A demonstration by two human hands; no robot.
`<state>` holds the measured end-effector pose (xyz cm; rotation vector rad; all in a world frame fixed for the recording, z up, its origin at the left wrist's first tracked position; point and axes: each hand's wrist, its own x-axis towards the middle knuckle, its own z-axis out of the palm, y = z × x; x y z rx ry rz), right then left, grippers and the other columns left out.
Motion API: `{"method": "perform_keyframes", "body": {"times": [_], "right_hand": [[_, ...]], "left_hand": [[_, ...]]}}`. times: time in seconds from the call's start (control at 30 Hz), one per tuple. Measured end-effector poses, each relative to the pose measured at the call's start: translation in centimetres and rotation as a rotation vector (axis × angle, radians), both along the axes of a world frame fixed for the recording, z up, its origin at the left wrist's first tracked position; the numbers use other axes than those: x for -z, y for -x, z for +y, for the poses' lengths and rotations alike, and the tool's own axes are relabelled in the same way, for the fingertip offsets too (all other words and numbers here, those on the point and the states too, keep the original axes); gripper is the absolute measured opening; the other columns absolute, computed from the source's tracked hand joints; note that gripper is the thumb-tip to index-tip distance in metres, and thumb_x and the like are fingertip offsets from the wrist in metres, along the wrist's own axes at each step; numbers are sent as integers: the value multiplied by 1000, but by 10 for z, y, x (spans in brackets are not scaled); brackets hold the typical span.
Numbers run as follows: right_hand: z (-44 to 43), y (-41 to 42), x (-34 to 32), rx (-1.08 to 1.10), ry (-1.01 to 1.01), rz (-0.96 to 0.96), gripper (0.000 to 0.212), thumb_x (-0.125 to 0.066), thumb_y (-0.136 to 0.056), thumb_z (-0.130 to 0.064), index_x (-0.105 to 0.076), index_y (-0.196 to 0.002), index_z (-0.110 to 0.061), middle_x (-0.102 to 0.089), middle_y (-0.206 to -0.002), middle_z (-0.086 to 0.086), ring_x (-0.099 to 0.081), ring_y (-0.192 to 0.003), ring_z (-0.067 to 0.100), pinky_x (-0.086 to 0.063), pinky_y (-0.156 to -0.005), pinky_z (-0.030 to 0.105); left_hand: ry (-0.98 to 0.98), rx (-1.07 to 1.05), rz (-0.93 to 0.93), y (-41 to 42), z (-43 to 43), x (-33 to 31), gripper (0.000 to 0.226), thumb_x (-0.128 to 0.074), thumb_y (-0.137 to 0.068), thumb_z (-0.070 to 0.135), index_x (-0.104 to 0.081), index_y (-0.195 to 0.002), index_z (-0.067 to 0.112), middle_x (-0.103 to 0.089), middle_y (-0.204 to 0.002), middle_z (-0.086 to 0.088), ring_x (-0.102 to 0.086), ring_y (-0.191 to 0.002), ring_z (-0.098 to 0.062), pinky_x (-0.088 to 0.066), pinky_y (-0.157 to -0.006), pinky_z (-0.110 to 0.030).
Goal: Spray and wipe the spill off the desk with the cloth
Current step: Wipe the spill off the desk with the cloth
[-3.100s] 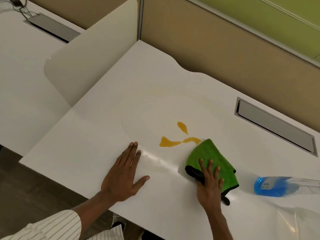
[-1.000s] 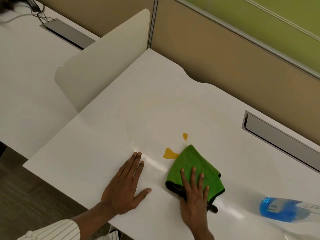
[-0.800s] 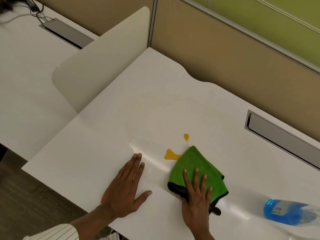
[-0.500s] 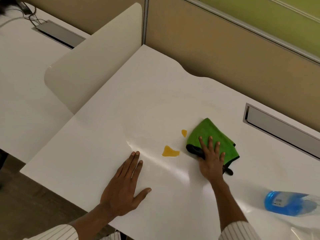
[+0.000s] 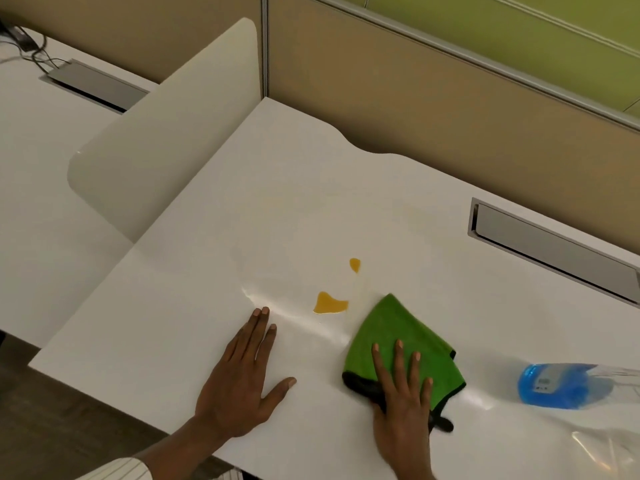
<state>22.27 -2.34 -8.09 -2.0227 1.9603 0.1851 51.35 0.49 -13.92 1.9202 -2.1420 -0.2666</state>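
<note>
Pressing flat with spread fingers, the right hand (image 5: 403, 407) was laid on the green cloth (image 5: 398, 344), just beside the orange spill (image 5: 329, 303); the left hand (image 5: 242, 382) was splayed, ungrasping, on the desk (image 5: 277, 202).

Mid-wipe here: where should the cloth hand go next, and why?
Probably slide the right hand with the green cloth forward and left over the larger orange patch, then the small drop. Both still lie uncovered just beyond the cloth's tip, while the left hand braces flat on the desk.

cloth (image 5: 394, 336): green, folded, flat on desk (image 5: 214, 299) | spill (image 5: 329, 303): two orange patches, just beside
</note>
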Motion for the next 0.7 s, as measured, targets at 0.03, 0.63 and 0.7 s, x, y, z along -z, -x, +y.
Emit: {"method": "perform_keyframes", "body": {"times": [0.03, 0.63, 0.7], "right_hand": [[17, 0, -1, 11, 7, -9, 106, -82, -73, -18, -26, -163, -30, -16, -175, 8, -14, -161, 40, -27, -123, 68], [-151, 68, 8, 98, 56, -101, 85, -57, -98, -10, -15, -165, -42, -1, -178, 2, 8, -163, 37, -3, -128, 67], [-152, 65, 9, 95, 60, -82, 85, -56, -98, -10, -14, -165, -41, 0, -178, 3, 8, -163, 38, -3, -128, 67]], "left_hand": [[2, 0, 0, 0, 0, 1, 98, -51, -105, 73, -32, -172, 4, -10, -187, -11, -13, -174, -28, -23, -134, -43], [-12, -7, 8, 1, 1, -2, 100, -45, -105, 76, -32, -172, 3, -14, -186, -13, -15, -173, -29, -29, -134, -47], [-9, -6, 9, 0, 0, -2, 100, -45, -105, 76, -32, -172, 3, -12, -187, -13, -14, -173, -29, -28, -135, -47]]}}
